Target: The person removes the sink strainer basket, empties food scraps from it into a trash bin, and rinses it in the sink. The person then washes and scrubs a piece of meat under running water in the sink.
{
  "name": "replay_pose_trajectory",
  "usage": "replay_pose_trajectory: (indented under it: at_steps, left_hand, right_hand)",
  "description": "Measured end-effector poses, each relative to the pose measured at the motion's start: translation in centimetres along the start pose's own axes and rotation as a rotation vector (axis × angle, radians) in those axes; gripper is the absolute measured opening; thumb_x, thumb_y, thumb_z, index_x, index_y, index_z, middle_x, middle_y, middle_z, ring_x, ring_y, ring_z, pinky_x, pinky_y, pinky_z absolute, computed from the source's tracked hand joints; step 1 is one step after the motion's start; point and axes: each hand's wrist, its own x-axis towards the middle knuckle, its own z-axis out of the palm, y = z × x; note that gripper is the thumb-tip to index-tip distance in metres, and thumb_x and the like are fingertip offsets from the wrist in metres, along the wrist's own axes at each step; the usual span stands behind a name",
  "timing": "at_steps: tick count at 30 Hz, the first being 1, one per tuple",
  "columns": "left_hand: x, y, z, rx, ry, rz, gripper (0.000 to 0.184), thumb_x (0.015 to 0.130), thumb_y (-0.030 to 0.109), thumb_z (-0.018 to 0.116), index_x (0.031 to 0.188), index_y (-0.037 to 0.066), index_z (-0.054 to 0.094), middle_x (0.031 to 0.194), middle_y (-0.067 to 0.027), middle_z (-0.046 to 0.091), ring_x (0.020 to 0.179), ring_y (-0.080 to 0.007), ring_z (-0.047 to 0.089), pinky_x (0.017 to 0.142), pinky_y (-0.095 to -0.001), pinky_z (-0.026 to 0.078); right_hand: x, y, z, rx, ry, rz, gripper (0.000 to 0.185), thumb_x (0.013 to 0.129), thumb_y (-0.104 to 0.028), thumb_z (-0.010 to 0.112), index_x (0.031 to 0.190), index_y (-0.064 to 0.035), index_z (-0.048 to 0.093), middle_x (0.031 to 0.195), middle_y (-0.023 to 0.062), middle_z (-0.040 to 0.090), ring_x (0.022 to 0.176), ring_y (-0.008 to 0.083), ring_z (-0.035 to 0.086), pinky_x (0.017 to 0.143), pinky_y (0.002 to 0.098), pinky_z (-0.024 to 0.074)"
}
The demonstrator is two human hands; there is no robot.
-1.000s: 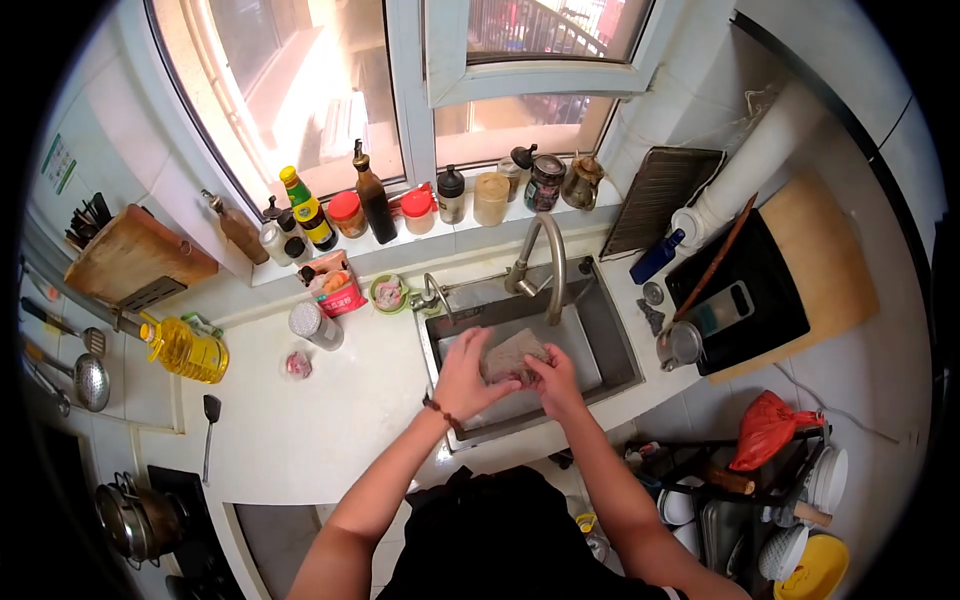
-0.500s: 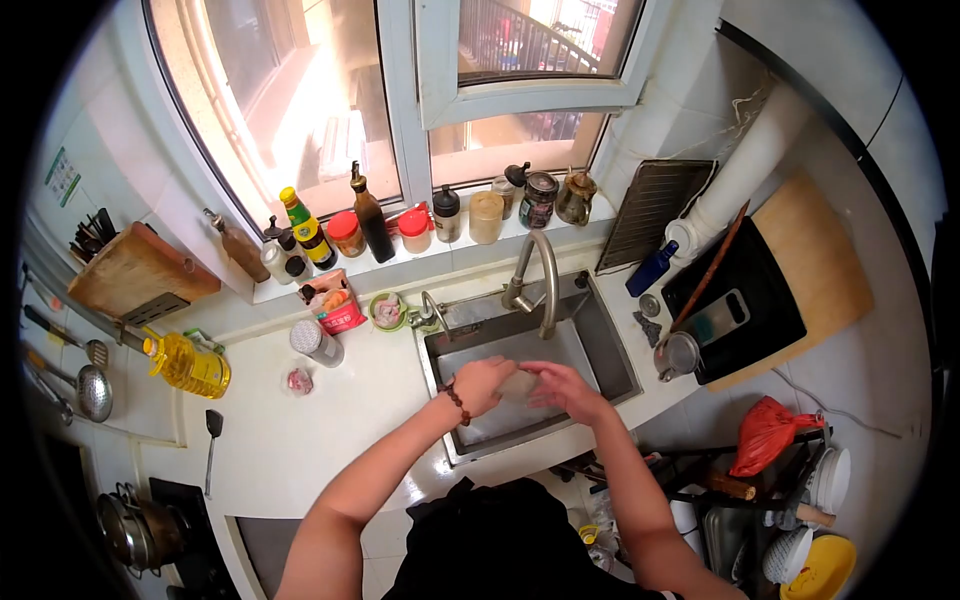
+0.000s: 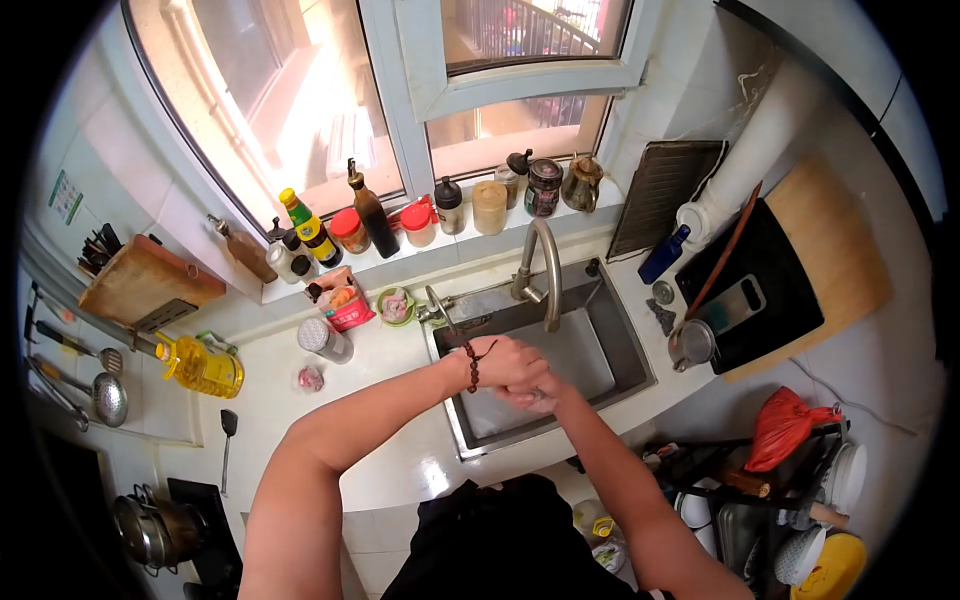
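Both hands are together over the metal sink (image 3: 590,345). My left hand (image 3: 507,362), with a beaded bracelet at its wrist, lies over the fingers of my right hand (image 3: 538,390). The fingers of both are closed round each other, and whatever may be between them is hidden. The tall curved faucet (image 3: 551,270) rises behind the hands, and a small thin tap (image 3: 437,303) is at the sink's back left corner.
Bottles and jars line the windowsill, among them a dark bottle (image 3: 374,215). A shaker (image 3: 325,341), a red packet (image 3: 347,303) and a green bowl (image 3: 396,306) stand left of the sink. A metal cup (image 3: 693,343) is at its right.
The hands were apart around a brownish cloth-like piece; now they are clasped together, and the piece is out of sight. The camera view has shifted slightly.
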Motion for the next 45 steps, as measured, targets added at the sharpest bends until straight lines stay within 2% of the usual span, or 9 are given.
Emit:
replay_pose_trajectory:
  at_steps: [6, 9, 11, 14, 23, 27, 29, 35, 45]
  left_hand:
    - [1.1, -0.6, 0.4, -0.004, -0.404, -0.527, 0.017, 0.089, 0.018, 0.052, 0.098, 0.003, 0.054, 0.081, -0.0191, 0.068, 0.069, -0.0335, 0.070, 0.056, -0.0414, 0.057]
    - [1.2, -1.3, 1.8, -0.059, -0.400, -0.701, 0.021, 0.089, 0.018, 0.054, 0.103, 0.003, 0.054, 0.082, -0.0209, 0.069, 0.077, -0.0367, 0.071, 0.063, -0.0443, 0.057]
    - [0.4, -2.1, 4.6, -0.190, -0.346, -0.796, 0.033, 0.080, 0.023, 0.063, 0.100, -0.002, 0.058, 0.084, -0.0263, 0.068, 0.084, -0.0410, 0.069, 0.073, -0.0467, 0.056]
    - [0.0, -4.2, 8.5, -0.348, -0.517, -0.857, 0.039, 0.072, 0.025, 0.067, 0.099, -0.004, 0.064, 0.091, -0.0270, 0.068, 0.090, -0.0422, 0.068, 0.078, -0.0449, 0.056]
    - [-0.1, -4.8, 9.3, -0.465, -0.284, -1.036, 0.040, 0.073, 0.020, 0.065, 0.106, -0.001, 0.058, 0.091, -0.0275, 0.067, 0.093, -0.0460, 0.064, 0.079, -0.0481, 0.054]
    - [-0.9, -2.2, 5.5, -0.280, -0.126, -0.812, 0.043, 0.076, 0.010, 0.066, 0.114, 0.002, 0.048, 0.108, -0.0253, 0.060, 0.092, -0.0441, 0.063, 0.078, -0.0487, 0.053]
    - [-1.6, -1.3, 5.0, -0.096, 0.066, -0.692, 0.043, 0.080, 0.007, 0.061, 0.122, 0.003, 0.050, 0.127, -0.0212, 0.050, 0.101, -0.0373, 0.060, 0.084, -0.0446, 0.051]
    - [-1.1, 0.2, 1.6, 0.221, 0.292, -0.360, 0.042, 0.082, 0.010, 0.056, 0.123, 0.003, 0.055, 0.123, -0.0151, 0.054, 0.107, -0.0301, 0.057, 0.090, -0.0395, 0.049]
    - [-1.5, -0.3, 2.7, 0.073, 0.177, -0.279, 0.013, 0.078, 0.015, 0.058, 0.088, 0.008, 0.053, 0.085, -0.0067, 0.054, 0.081, -0.0230, 0.063, 0.059, -0.0349, 0.054]
  right_hand:
    - [1.1, -2.8, 1.2, -0.131, 0.287, 0.194, 0.023, 0.083, -0.011, 0.066, 0.072, -0.0106, 0.045, 0.060, -0.0039, 0.044, 0.051, 0.0049, 0.042, 0.045, 0.0210, 0.0300]
    - [1.9, -2.8, 2.0, -0.574, 0.570, 0.028, 0.015, 0.081, -0.007, 0.065, 0.072, -0.0042, 0.054, 0.057, 0.0023, 0.052, 0.054, 0.0112, 0.053, 0.046, 0.0264, 0.0381]
    - [2.4, -1.8, 0.0, -1.325, 0.709, -0.250, 0.009, 0.076, 0.000, 0.063, 0.082, 0.0053, 0.062, 0.075, 0.0223, 0.066, 0.068, 0.0333, 0.068, 0.058, 0.0408, 0.0494]
    - [2.2, -3.4, 1.7, -1.560, 0.778, 0.007, 0.018, 0.075, -0.004, 0.066, 0.088, 0.0080, 0.066, 0.091, 0.0317, 0.065, 0.087, 0.0453, 0.066, 0.073, 0.0493, 0.0521]
    - [2.5, -5.0, 1.4, -1.734, 0.845, 0.130, 0.022, 0.074, -0.005, 0.066, 0.093, 0.0067, 0.067, 0.088, 0.0308, 0.065, 0.088, 0.0462, 0.065, 0.077, 0.0506, 0.0539]
    - [2.0, -3.7, -0.5, -1.726, 0.837, -0.189, 0.011, 0.077, -0.004, 0.065, 0.085, 0.0042, 0.065, 0.073, 0.0250, 0.066, 0.066, 0.0382, 0.067, 0.057, 0.0438, 0.0532]
    - [2.1, -4.8, -0.8, -0.787, 0.829, 0.254, 0.014, 0.082, -0.007, 0.062, 0.070, -0.0034, 0.056, 0.054, 0.0052, 0.051, 0.045, 0.0194, 0.052, 0.041, 0.0317, 0.0400]
    - [1.2, -4.5, -0.2, 0.142, 0.541, 0.212, 0.039, 0.088, -0.017, 0.056, 0.057, -0.0206, 0.032, 0.052, -0.0066, 0.026, 0.040, 0.0065, 0.024, 0.039, 0.0244, 0.0185]
    - [0.7, -3.2, 2.0, 0.061, 0.222, 0.298, 0.034, 0.084, -0.009, 0.057, 0.060, -0.0178, 0.035, 0.052, -0.0068, 0.030, 0.039, 0.0062, 0.023, 0.038, 0.0244, 0.0175]
